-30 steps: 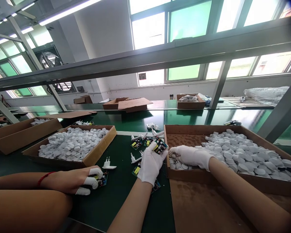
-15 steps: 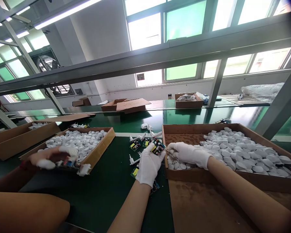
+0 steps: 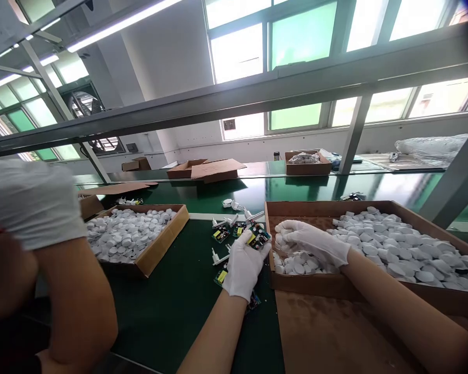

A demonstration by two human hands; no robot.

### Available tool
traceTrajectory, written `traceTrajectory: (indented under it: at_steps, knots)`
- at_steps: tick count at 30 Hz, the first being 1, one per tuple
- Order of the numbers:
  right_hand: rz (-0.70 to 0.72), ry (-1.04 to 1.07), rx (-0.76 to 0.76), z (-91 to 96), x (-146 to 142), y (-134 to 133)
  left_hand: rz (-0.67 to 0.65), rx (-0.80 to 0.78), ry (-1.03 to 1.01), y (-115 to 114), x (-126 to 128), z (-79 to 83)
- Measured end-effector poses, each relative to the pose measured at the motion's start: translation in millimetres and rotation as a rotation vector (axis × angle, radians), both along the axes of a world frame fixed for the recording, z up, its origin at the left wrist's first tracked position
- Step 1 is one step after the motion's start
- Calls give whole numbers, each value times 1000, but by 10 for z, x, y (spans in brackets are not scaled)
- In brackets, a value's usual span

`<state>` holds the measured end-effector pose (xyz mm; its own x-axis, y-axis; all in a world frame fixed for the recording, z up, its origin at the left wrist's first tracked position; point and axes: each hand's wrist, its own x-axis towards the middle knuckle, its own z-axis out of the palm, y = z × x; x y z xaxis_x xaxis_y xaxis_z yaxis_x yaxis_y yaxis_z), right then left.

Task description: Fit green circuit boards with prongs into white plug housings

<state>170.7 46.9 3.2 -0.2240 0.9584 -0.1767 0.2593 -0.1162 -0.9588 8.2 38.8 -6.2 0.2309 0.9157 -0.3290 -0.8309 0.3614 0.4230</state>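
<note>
My L grip (image 3: 244,272) sits closed-fingered on PCBs (image 3: 258,238) just left of cardboard box (image 3: 308,284), R grip (image 3: 312,241) curled on white plastic discs (image 3: 300,264) inside it, can't tell if either pinches; green surface (image 3: 171,311) below, windows (image 3: 302,36) beyond box.

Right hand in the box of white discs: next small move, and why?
Probably close the right hand on the white round plastic parts at its fingertips and lift them clear of the cardboard box. It rests among them, open, and the left hand sits at a circuit board just outside the box.
</note>
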Motion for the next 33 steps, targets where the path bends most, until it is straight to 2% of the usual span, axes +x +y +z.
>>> traceTrajectory:
  at_steps: [3, 6, 10, 14, 18, 25, 30, 33]
  knots:
    - [0, 53, -47, -7, -13, -21, -12, 37, -37, 32, -10, -89]
    - [45, 196, -90, 46, -54, -70, -48, 62, -50, 50, -30, -156]
    - [131, 405, -130, 96, -57, -121, -61, 113, -44, 71, -38, -192]
    - [207, 484, -149, 54, -1, -107, -43, 75, -19, 85, -27, -193]
    - [179, 458, -113, 35, 2, -71, -32, 49, -9, 71, -15, -162]
    - [-74, 248, 9, 216, -79, -172, -3, 67, 38, 45, 3, -115]
    - [-10, 270, 4, 218, -93, -199, -34, 77, -26, 52, -6, -138]
    - [-25, 306, -5, 205, -90, -183, -23, 67, 7, 47, -7, -138]
